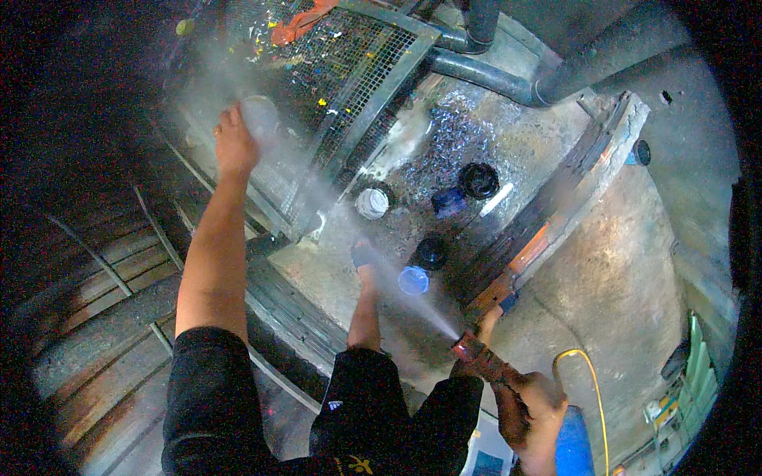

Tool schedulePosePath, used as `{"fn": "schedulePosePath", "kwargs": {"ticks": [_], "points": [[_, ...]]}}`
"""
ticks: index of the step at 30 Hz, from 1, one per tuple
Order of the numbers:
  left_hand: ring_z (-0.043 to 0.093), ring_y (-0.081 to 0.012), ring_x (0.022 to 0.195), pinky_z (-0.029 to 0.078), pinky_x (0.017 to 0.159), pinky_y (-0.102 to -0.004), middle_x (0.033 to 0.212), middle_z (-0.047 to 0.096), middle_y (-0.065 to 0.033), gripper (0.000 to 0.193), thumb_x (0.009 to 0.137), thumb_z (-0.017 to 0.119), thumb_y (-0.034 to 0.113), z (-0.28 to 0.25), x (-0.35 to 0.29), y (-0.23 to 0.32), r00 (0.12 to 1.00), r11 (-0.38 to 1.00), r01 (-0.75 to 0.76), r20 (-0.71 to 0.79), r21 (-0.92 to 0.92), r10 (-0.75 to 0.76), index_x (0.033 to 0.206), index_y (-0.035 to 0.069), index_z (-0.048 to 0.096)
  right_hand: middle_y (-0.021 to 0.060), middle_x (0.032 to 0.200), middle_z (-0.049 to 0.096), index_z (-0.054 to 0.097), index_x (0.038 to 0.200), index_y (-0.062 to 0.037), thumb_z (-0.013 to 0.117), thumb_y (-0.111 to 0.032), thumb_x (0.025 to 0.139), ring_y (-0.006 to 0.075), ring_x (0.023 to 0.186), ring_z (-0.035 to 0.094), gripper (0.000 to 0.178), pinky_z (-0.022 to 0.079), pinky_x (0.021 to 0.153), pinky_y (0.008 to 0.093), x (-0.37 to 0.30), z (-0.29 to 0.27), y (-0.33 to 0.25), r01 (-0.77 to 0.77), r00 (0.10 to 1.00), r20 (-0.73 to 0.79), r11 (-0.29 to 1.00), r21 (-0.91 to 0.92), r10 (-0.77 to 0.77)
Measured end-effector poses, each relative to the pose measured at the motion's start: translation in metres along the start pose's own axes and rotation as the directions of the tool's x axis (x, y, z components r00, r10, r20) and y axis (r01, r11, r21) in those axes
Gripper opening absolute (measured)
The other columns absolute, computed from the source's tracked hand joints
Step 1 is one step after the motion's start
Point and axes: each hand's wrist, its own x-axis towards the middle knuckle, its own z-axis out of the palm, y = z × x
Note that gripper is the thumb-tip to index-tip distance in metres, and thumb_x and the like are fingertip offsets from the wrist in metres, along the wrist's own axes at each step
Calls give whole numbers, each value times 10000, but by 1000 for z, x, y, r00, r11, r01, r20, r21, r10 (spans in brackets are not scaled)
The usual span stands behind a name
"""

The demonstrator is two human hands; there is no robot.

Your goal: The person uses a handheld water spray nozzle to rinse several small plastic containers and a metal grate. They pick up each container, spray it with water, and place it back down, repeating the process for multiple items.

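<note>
My left hand is stretched out over a metal mesh grate, its fingers closed on the edge of a pale, round tub; spray mist blurs the tub's shape. Low at the right, my right hand is wrapped round a dark reddish spray nozzle. A white jet of water shoots from the nozzle up and left, onto the tub and past it. Below the jet's middle stand a white tub and a clear bluish cup on the wet concrete.
Paint-speckled mesh has an orange cloth on it. Black tubs, a dark blue container and a white stick lie inside a low concrete curb. Grey pipes run behind. A yellow hose curves beside a blue drum.
</note>
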Motion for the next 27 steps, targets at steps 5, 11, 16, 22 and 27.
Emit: {"fn": "schedulePosePath", "kwargs": {"ticks": [5, 11, 16, 22, 27], "points": [[478, -471, 1240, 475, 989, -512, 1399, 450, -222, 998, 678, 855, 386, -3, -4, -2, 998, 984, 14, -65, -179, -26, 1474, 131, 310, 120, 675, 619, 708, 886, -24, 743, 20, 757, 258, 553, 586, 141, 429, 523, 348, 3, -4, -6, -113, 991, 65, 993, -44, 116], [524, -326, 1208, 499, 890, -530, 1335, 508, -154, 835, 799, 689, 486, -15, 3, -13, 807, 255, 564, 458, -785, -372, 1461, 116, 341, 95, 677, 608, 714, 939, 7, 744, 19, 769, 133, 562, 510, 173, 384, 533, 274, 1, -11, 6, -231, 972, -28, 972, 36, 232], [523, -330, 1213, 492, 878, -520, 1376, 498, -129, 782, 838, 565, 606, 11, -5, -53, 767, -28, 613, 603, -790, -220, 1467, 187, 363, 72, 675, 596, 699, 921, 16, 752, 21, 760, 116, 576, 496, 169, 376, 531, 257, -5, -11, 14, -254, 967, -26, 966, 50, 255], [554, -352, 1184, 507, 852, -525, 1400, 496, -125, 770, 855, 538, 603, 46, -6, -89, 780, -70, 571, 568, -818, -264, 1488, 198, 367, 95, 677, 607, 705, 907, -3, 760, 8, 754, 187, 538, 521, 163, 398, 515, 301, -1, -6, 9, -84, 996, 11, 996, 25, 84], [601, -377, 1127, 521, 866, -517, 1361, 527, -193, 830, 828, 562, 614, 48, -6, -73, 850, 428, 496, 323, -755, -416, 1493, 159, 364, 103, 657, 601, 708, 853, -32, 766, 2, 736, 261, 529, 547, 135, 430, 528, 348, -6, 5, 2, -38, 998, 44, 999, -22, 39]]}}
